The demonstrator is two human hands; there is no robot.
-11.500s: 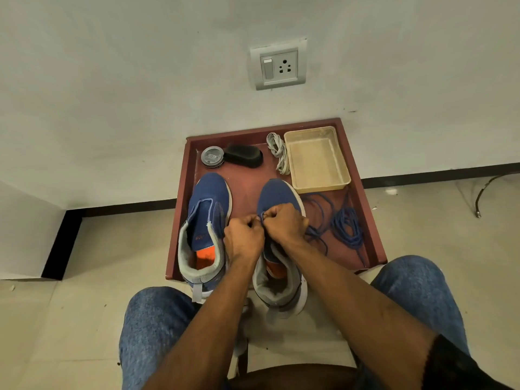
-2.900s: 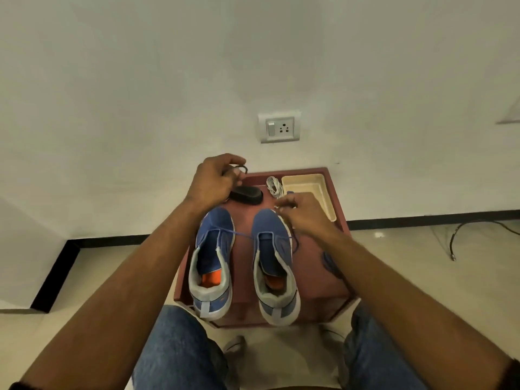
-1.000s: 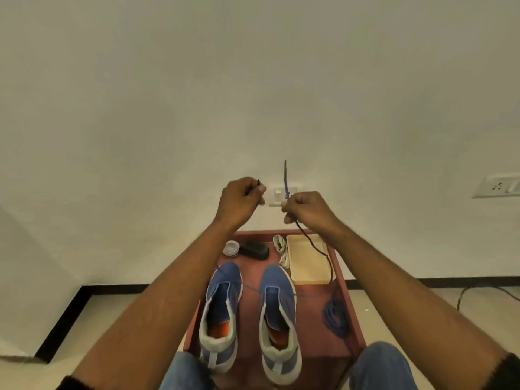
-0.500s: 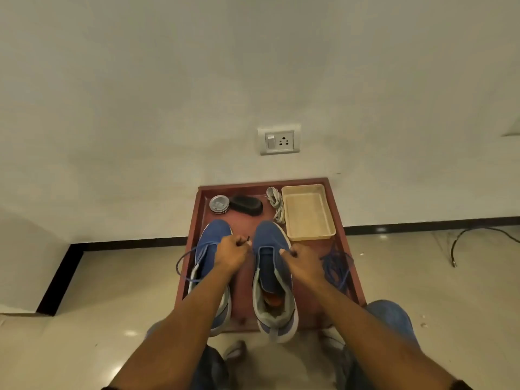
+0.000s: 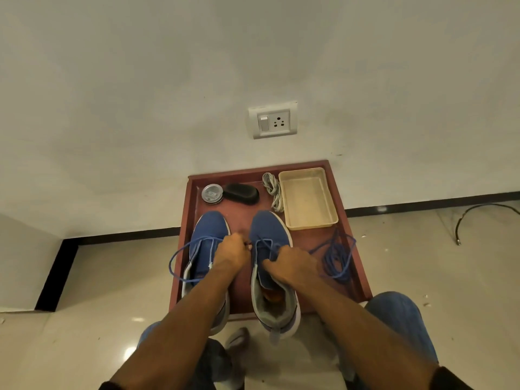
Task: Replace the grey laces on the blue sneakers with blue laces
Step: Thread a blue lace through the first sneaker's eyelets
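Slack is the risk: the blue lace (image 5: 180,258), threaded low on the right sneaker (image 5: 270,249), loops past the bench (image 5: 354,260) edge and could snag; left hand (image 5: 232,253) pinches its tip, right hand (image 5: 292,266) grips the other run

Two sneakers (image 5: 267,237) side by side on tray (image 5: 353,249), basket (image 5: 308,198) behind.

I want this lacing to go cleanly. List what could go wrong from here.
1. The blue lace loops out past the left edge of the tray; a pull by the left hand could snag it on the left sneaker.
2. The spare blue lace lies in a loose pile beside the right hand and could tangle with the working lace.
3. The right sneaker overhangs the near edge and might slip off.
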